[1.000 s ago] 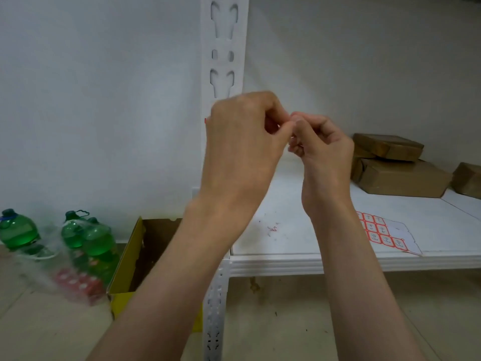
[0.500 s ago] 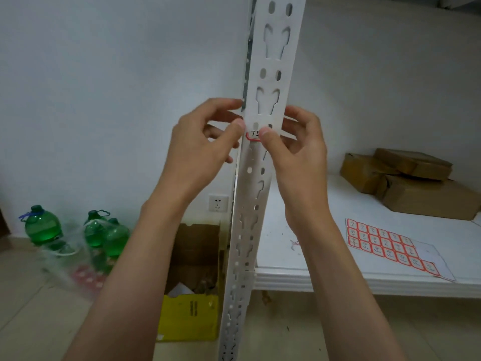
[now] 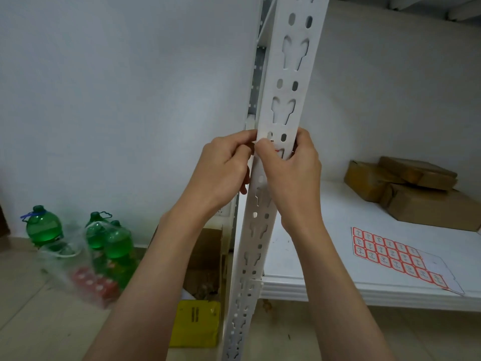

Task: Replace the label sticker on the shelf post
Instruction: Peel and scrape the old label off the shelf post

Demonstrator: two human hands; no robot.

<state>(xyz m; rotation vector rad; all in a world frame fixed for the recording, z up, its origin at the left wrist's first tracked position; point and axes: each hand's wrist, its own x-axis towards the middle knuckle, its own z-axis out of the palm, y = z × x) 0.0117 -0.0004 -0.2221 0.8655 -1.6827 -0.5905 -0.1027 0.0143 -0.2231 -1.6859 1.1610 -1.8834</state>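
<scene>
Head view: label sticker [image 3: 278, 149] on shelf post [image 3: 291, 82], nearly done.
Left hand [image 3: 221, 173] and right hand [image 3: 294, 173] fingers curled round the post, right thumb pressing the sticker at centre; sticker sheet [image 3: 398, 259] at four o'clock. Only smoothing seemed left.

Both arms reached up and forward; left hand [image 3: 221, 168] curled, its fingertips at the post's left edge, right hand [image 3: 291, 168] wrapped round the post, thumb pressed on its front
</scene>
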